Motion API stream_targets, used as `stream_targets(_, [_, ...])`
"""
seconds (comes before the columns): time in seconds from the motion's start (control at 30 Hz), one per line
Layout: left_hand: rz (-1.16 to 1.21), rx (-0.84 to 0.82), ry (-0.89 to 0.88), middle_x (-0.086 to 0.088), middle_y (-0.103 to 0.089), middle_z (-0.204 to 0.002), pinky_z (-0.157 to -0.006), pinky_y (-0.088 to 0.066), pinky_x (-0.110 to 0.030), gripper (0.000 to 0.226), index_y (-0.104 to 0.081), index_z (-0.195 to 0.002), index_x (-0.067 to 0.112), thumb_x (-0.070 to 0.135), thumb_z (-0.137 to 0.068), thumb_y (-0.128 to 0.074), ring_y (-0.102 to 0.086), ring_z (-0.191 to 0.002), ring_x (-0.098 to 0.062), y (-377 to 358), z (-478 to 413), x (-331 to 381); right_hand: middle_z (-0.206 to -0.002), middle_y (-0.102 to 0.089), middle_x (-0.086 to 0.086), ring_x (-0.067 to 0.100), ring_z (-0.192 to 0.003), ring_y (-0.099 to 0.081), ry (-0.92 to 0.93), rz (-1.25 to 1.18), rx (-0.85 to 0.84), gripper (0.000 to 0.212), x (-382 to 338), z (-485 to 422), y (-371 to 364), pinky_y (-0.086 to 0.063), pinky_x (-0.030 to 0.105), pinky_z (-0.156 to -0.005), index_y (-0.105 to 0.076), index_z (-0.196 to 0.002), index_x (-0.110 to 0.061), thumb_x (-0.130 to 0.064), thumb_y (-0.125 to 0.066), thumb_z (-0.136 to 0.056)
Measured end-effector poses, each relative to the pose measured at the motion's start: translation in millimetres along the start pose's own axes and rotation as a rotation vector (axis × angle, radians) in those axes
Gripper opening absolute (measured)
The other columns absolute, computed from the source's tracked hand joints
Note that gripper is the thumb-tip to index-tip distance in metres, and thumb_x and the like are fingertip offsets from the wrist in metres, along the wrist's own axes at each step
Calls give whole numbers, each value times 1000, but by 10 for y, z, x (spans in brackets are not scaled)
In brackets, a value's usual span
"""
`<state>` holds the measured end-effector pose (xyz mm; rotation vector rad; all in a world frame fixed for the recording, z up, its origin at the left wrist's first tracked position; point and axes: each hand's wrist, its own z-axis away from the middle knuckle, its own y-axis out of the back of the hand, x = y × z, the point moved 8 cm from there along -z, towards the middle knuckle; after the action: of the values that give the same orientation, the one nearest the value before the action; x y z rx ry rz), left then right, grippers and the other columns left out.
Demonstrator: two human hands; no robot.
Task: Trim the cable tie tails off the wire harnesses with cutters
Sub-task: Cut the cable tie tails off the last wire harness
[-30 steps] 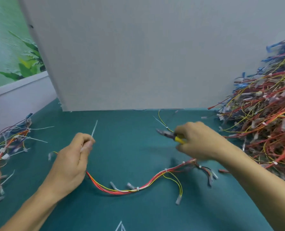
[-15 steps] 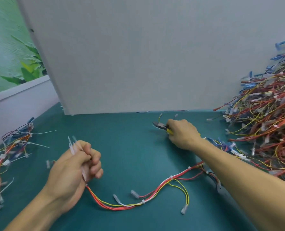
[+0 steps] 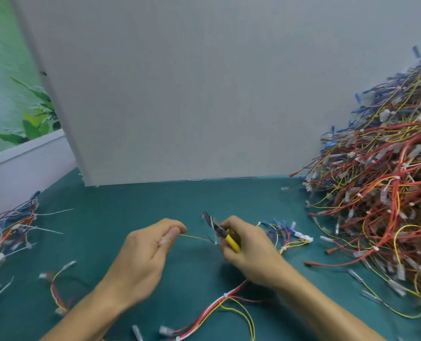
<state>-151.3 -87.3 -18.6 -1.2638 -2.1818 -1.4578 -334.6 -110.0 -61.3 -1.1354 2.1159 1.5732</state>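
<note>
My right hand (image 3: 250, 254) grips yellow-handled cutters (image 3: 220, 231), whose dark jaws point up and left above the green table (image 3: 130, 205). My left hand (image 3: 148, 257) pinches a clear terminal on a thin yellow wire (image 3: 195, 238) that runs across to my right hand. That wire belongs to a blue, yellow and red harness (image 3: 285, 236) lying just right of my right hand. A white cable tie tail blurs at the cutters' jaws. Another red, white and yellow harness (image 3: 219, 308) lies under my forearms.
A tall heap of red, yellow and blue harnesses (image 3: 386, 193) fills the right side. A smaller pile with long white tie tails (image 3: 10, 235) lies at the left edge. A grey panel (image 3: 204, 94) stands upright behind the table.
My right hand drew back toward me from the panel's foot with the cutters and a new harness. My left hand dropped the earlier harness and tie tails and now pinches the yellow wire's terminal.
</note>
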Motion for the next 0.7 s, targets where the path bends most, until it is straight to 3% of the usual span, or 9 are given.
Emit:
stream_targets(0.07, [-95,-28,-115,18,-62,-89,-80,-41,-7,23,-68,-108,17,12,-97,-48,-57,-85,1,-145,-47,108,-64,-50,-9,13,-68,-45,15,2,-6,13,-16,7,-22,-39,28,-63,-55,-93,-25,-17,-62,-85])
stream_targets(0.13, [-165,-60,-197,1,-63,-111,-94,-39,-9,29,-65,-117,7,-1,-92,-52,-55,-103,-3,-318,-60,136,-66,-54,-6,13,-67,-47,5,-28,2,12,-1,-11,1,-41,27,-64,-56,-92,-25,-18,-62,-84])
stream_targets(0.2, [-221,-94,-244,-3,-63,-119,-106,-38,-24,34,-65,-119,4,4,-86,-55,-56,-112,-12,-500,-42,96,-69,-57,-3,13,-66,-49,-12,-56,4,12,25,-19,18,-43,28,-65,-56,-90,-26,-19,-62,-84])
stream_targets(0.3, [-214,-163,-265,2,-62,-116,-115,-26,-37,28,-64,-115,9,6,-90,-55,-53,-112,-7,-715,-32,10,-66,-55,-4,9,-63,-47,-3,-67,-17,14,24,-24,-6,-41,22,-61,-55,-87,-31,-20,-63,-82])
stream_targets(0.37, [-179,-169,-257,3,-61,-111,-112,-30,-32,23,-65,-108,10,15,-93,-50,-51,-109,-7,-759,-63,-26,-65,-55,-6,7,-62,-47,0,-64,-32,13,32,-35,-32,-40,20,-60,-58,-88,-28,-20,-64,-80])
stream_targets(0.5, [-46,-191,-156,0,-62,-98,-86,-43,-26,30,-66,-97,6,25,-95,-43,-56,-96,-11,-801,-98,-78,-65,-54,-5,4,-60,-44,25,-95,-55,10,11,-42,-55,-39,22,-60,-62,-88,-27,-25,-69,-82])
stream_targets(0.57, [36,-172,-115,13,-56,-81,-72,-40,-20,23,-62,-88,8,20,-97,-45,-52,-78,-1,-789,-85,-94,-65,-51,0,4,-61,-40,3,-153,-38,12,42,-50,-4,-37,23,-60,-64,-92,-31,-37,-69,-84])
stream_targets(0.63, [108,-185,-37,19,-53,-68,-64,-35,-12,17,-59,-84,14,11,-98,-49,-48,-66,2,-792,-84,-157,-63,-45,-6,3,-62,-38,-58,-205,-37,20,102,-53,69,-36,21,-60,-66,-103,-41,-49,-65,-85])
stream_targets(0.7, [201,-219,71,18,-54,-64,-61,-36,-11,17,-57,-84,19,12,-97,-50,-47,-60,0,-815,-84,-254,-62,-39,-12,3,-62,-35,-95,-186,-44,18,103,-61,160,-34,22,-61,-66,-99,-46,-57,-59,-87])
